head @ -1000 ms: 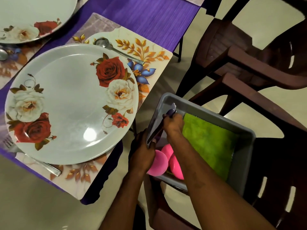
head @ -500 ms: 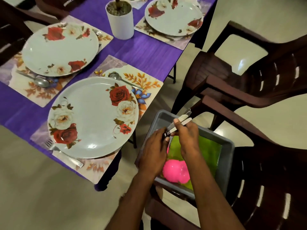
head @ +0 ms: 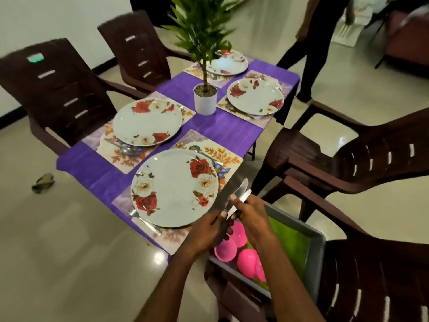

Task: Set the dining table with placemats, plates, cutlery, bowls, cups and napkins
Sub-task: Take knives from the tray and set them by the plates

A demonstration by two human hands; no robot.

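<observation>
Both my hands pinched the knives: left hand low on the handles, right hand beside it, just off the table's near right corner.

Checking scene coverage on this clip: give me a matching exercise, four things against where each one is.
Things:
1 knives
2 pink bowls
3 fork
4 potted plant

Places:
A in the grey tub
B middle of the purple tablecloth
C left of the nearest plate
D held in both hands

Pairs: 1-D, 2-A, 3-C, 4-B
</observation>
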